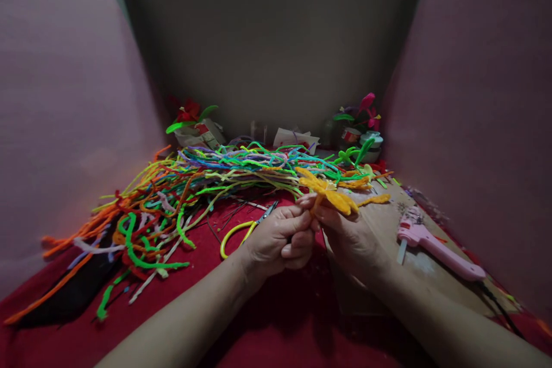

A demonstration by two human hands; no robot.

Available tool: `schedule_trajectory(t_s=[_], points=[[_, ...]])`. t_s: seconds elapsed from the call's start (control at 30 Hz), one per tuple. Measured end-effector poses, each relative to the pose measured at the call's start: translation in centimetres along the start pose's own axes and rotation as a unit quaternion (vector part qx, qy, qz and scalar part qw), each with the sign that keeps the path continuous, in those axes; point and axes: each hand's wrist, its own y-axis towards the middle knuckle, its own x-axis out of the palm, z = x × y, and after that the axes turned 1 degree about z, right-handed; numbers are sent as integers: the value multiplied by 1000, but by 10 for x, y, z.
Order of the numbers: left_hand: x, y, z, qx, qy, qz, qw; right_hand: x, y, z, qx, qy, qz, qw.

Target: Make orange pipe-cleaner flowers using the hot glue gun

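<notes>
I'm seeing left hand and right hand pinching 1 orange fuzzy flower. Yellow-handled scissors are lying beside left hand; pink glue gun is resting on cardboard.

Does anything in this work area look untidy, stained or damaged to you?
Yes. At the left, loose pipe cleaners lie tangled and scattered, unlike the more aligned bundle behind. A whitish patch marks the cardboard beside the pink glue gun; what it is, I cannot tell. The held orange flower shows no clear damage.
</notes>
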Motion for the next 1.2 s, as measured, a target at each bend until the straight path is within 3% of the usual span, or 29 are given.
schedule_trajectory(t_s=[0.23,0.37,0.47,0.6,0.7,0.77,0.87,0.93,0.97,1.03,1.13,1.2], points=[[-6,-3,-2,-21,9,-45,999,-7,-8,2,22,-43,-12,999],[-4,-1,0,4,52,5,999,-7,-7,1,-12,-57,42,997],[-3,-1,1,9,110,46,993,-5,-8,-1,-22,-81,46,995],[1,-4,8,81,225,77,968,-3,-10,-2,-42,-103,26,994],[6,-6,21,132,312,134,931,-5,-11,-3,-118,-115,31,986],[9,-8,30,171,307,193,916,-7,-11,-5,-149,-155,22,976],[12,-15,41,249,266,230,902,-8,-12,-8,-156,-242,-22,958],[18,-24,46,311,290,230,875,-7,-14,-10,-162,-275,-51,946],[23,-30,48,345,332,231,847,-7,-15,-11,-165,-283,-63,943],[35,-40,50,369,445,164,799,-5,-16,-11,-172,-295,-88,936],[49,-48,50,365,593,45,716,-4,-17,-11,-197,-321,-109,920],[52,-47,50,319,649,14,691,-4,-18,-11,-199,-332,-111,915]])
